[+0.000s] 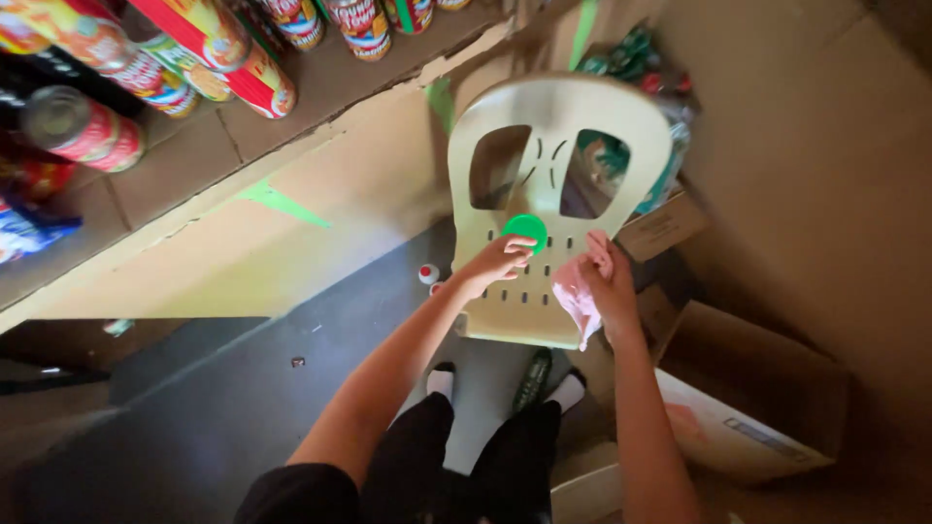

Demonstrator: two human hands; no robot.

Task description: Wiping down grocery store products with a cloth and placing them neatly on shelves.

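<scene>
Taking the cream plastic chair (544,184) as the landmark, the person stands just in front of its seat edge, feet in white socks (442,380) on the dark floor below it. The right hand (610,281) hovers over the right side of the seat, fingers closed around a crumpled pink cloth (578,299) that hangs down toward the seat's front edge. The left hand (500,260) is over the middle of the seat, fingertips pinched on the lower rim of a round green lid (525,230), which lies just beyond the fingers, toward the backrest. Both hands are about equally near the seat. Left of the chair, a shelf holds colourful cans (194,49).
</scene>
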